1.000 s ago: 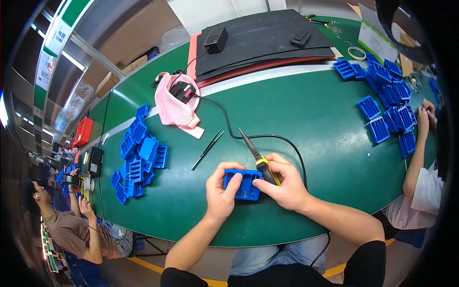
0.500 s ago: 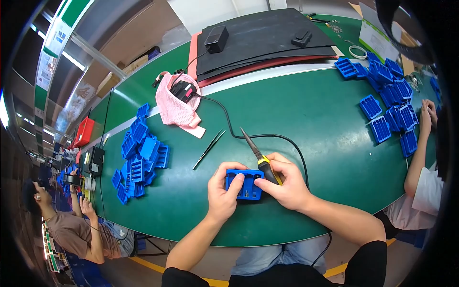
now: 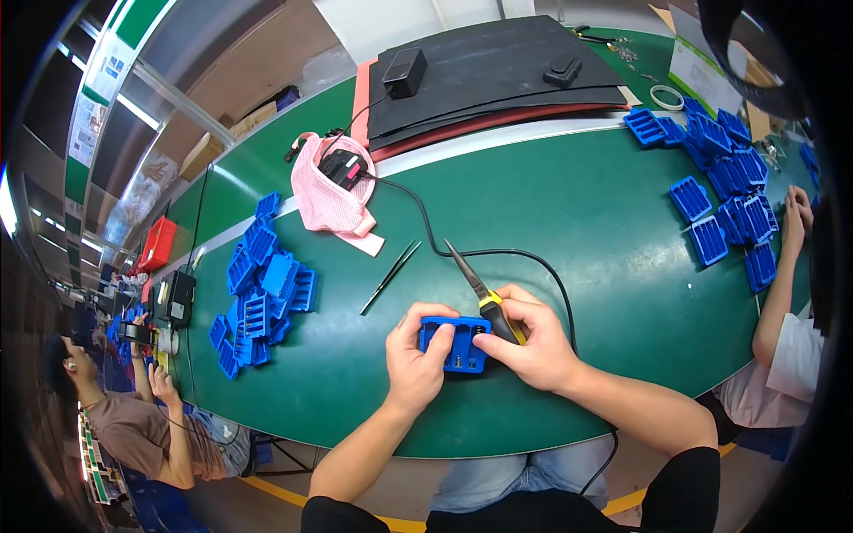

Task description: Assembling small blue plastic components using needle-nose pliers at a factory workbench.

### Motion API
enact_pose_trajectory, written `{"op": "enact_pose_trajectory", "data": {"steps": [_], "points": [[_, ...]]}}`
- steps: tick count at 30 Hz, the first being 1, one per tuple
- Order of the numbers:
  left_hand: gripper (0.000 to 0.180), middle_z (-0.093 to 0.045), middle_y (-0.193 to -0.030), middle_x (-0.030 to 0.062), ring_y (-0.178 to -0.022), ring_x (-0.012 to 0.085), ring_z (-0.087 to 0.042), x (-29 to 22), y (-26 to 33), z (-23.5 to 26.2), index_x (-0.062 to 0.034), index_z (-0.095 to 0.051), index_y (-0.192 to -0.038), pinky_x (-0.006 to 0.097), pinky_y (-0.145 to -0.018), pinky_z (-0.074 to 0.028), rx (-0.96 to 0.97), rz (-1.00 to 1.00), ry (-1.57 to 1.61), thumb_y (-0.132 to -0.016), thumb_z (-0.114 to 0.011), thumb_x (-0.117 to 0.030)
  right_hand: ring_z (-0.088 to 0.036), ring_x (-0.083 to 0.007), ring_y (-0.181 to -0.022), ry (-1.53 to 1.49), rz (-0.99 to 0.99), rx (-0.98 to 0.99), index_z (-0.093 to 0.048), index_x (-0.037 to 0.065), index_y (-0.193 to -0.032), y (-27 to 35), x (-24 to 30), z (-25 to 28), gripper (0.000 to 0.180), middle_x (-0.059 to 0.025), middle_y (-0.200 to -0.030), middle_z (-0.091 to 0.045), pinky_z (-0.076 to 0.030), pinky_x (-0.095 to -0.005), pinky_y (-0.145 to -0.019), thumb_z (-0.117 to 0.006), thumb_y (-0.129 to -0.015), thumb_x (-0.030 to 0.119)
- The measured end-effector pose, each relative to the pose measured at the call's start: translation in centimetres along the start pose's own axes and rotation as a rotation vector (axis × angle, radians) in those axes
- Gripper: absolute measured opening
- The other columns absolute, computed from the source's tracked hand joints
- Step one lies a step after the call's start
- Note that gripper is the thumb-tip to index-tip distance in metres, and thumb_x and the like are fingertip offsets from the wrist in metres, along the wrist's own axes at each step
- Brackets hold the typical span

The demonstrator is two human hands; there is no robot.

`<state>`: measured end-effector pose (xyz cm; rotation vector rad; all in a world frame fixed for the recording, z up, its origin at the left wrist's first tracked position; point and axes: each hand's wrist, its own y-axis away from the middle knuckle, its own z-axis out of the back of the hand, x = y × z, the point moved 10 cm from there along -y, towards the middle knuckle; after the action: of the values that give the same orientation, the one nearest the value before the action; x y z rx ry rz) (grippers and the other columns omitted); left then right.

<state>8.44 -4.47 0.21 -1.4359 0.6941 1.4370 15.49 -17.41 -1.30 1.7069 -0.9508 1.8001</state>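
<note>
- Blue plastic holder (image 3: 455, 345) on green table (image 3: 577, 222), near front edge.
- Left hand (image 3: 416, 360) clamped on holder's left end.
- Right hand (image 3: 531, 342) closed around yellow-collared soldering iron (image 3: 480, 293), tip angled up-left, away from holder.
- Tweezers (image 3: 389, 277) just left.
- Pile of blue holders (image 3: 262, 289) farther left; more (image 3: 724, 191) far right.

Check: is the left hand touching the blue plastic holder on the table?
Touching. The head view shows the left hand wrapped on the left end of the blue plastic holder, thumb over its top edge, no gap visible.
</note>
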Motion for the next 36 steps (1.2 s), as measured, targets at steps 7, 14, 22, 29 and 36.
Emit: {"op": "enact_pose_trajectory", "data": {"steps": [7, 14, 22, 29, 36], "points": [[0.010, -0.059, -0.088, 0.0034, -0.076, 0.0083, -0.052, 0.3, 0.1, 0.1, -0.0009, -0.060, -0.096, 0.023, -0.069, -0.043, -0.016, 0.041, -0.008, -0.089, -0.058, -0.008, -0.051, -0.0127, -0.080, -0.024, 0.005, -0.022, -0.058, -0.004, -0.079, 0.0, 0.0, 0.1, 0.021, -0.0078, -0.096, -0.054, -0.042, -0.0252, -0.067, -0.074, -0.076, 0.010], [0.009, -0.060, -0.088, 0.0033, -0.075, 0.0077, -0.051, 0.4, 0.2, 0.2, -0.0007, -0.061, -0.094, 0.022, -0.068, -0.042, -0.044, 0.047, 0.006, -0.088, -0.058, -0.006, -0.051, -0.0127, -0.080, -0.033, 0.010, -0.018, -0.059, -0.004, -0.080, 0.1, 0.0, 0.1, 0.020, -0.0078, -0.096, -0.054, -0.041, -0.0250, -0.067, -0.074, -0.076, 0.009], [0.011, -0.059, -0.089, 0.0039, -0.075, 0.0079, -0.052, 0.9, 0.3, 0.4, -0.0003, -0.061, -0.096, 0.022, -0.068, -0.043, -0.038, 0.101, 0.033, -0.087, -0.058, -0.004, -0.050, -0.0114, -0.079, -0.027, 0.035, -0.025, -0.059, -0.004, -0.081, 0.1, 0.2, 0.0, 0.019, -0.0069, -0.095, -0.053, -0.041, -0.0245, -0.066, -0.073, -0.077, 0.009], [0.063, -0.051, -0.114, 0.0163, -0.093, 0.0257, -0.056, -1.6, 0.3, -0.7, 0.0021, -0.040, -0.131, 0.031, -0.080, -0.047, -0.042, -0.100, -0.266, -0.080, -0.072, -0.018, -0.049, -0.0100, -0.081, -0.118, -0.026, -0.151, -0.057, -0.004, -0.081, 0.1, -1.1, 1.5, 0.011, -0.0053, -0.095, -0.051, -0.040, -0.0229, -0.069, -0.066, -0.080, 0.003], [0.083, -0.049, -0.122, 0.0209, -0.105, 0.0395, -0.056, -2.5, -0.3, -3.6, 0.0017, -0.036, -0.136, 0.043, -0.083, -0.050, 0.164, -0.184, -0.663, -0.071, -0.079, -0.024, -0.052, -0.0124, -0.089, -0.184, 0.041, -0.123, -0.059, -0.003, -0.084, -0.2, 0.2, 0.9, 0.011, -0.0068, -0.101, -0.053, -0.042, -0.0251, -0.078, -0.065, -0.083, 0.005]]}}
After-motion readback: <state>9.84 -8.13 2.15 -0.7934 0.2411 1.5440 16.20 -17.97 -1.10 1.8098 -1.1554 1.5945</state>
